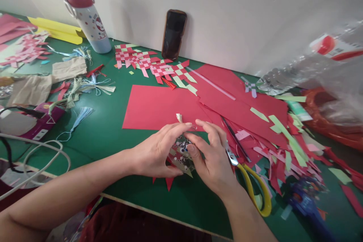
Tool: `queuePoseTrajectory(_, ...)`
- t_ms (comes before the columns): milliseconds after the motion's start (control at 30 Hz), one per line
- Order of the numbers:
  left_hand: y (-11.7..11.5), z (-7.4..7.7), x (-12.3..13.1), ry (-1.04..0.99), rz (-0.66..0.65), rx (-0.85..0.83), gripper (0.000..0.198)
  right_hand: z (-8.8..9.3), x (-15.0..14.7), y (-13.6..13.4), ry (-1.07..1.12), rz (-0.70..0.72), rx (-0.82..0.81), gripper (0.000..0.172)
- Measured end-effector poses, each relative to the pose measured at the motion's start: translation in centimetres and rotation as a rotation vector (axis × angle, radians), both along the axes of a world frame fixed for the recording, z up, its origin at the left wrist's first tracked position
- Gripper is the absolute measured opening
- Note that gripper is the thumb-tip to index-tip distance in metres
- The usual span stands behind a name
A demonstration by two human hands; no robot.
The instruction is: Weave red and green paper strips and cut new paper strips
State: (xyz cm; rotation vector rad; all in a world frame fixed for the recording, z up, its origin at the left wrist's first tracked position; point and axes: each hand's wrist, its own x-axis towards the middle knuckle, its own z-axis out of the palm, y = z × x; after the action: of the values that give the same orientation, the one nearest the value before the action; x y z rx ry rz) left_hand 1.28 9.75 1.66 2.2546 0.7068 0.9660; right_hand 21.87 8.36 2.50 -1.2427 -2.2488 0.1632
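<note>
My left hand [154, 153] and my right hand [211, 157] meet at the table's front middle, fingers curled around a clear sheet of googly eyes [182, 154]. A small cream tassel [179, 117] sticks up above my fingertips. Red paper points [169, 183] poke out beneath my left hand. My right thumb presses on the googly eye sheet. Yellow-handled scissors [251, 183] lie just right of my right wrist. Red paper sheets [159, 107] lie flat behind my hands.
On the green table [104, 132] stand a bottle [86, 15] and a phone [174, 34] against the wall. Woven pink paper pieces [150, 62], coloured strips [283, 136], tassels [82, 115], a blue glue gun [304, 196], white cables [42, 157] and a plastic bag [320, 68] surround them.
</note>
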Motion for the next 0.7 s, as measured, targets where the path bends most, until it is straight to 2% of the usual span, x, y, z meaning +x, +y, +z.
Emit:
queuePoseTrajectory(167, 0.00, 0.10, -0.03, 0.002, 0.004, -0.014, 0.106, 0.22, 0.15, -0.12, 0.067, -0.024, 0.023, 0.021)
queuePoseTrajectory(300, 0.11, 0.13, -0.03, -0.011, 0.000, 0.002, 0.101, 0.42, -0.06, -0.15, 0.036, 0.034, 0.016, 0.025)
queuePoseTrajectory(433, 0.11, 0.06, -0.03, -0.006, 0.013, 0.013, 0.100, 0.51, -0.26, -0.18, -0.002, 0.078, -0.028, 0.019)
queuePoseTrajectory(700, 0.12, 0.22, -0.13, 0.011, 0.023, 0.015, 0.102, 0.35, 0.00, -0.01, 0.115, -0.007, 0.074, 0.013)
